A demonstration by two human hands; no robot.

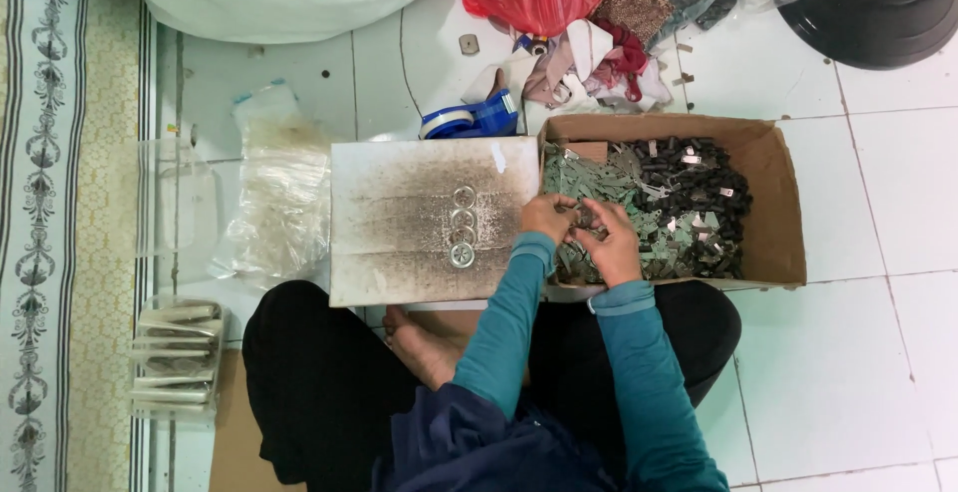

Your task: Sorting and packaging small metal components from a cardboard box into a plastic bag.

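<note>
Head view: two hands [584,228] over one cardboard box [778,203]; four rings [463,225].

You get even, bright, diffuse light across the white tiled floor [878,252], with only soft shadows inside the cardboard box [773,203]. Mild glare sits on the tiles right of that box. Small parts inside it blur together; the edges look slightly soft.

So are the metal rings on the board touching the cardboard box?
Apart. The head view shows bare board between the rings and the box.
</note>
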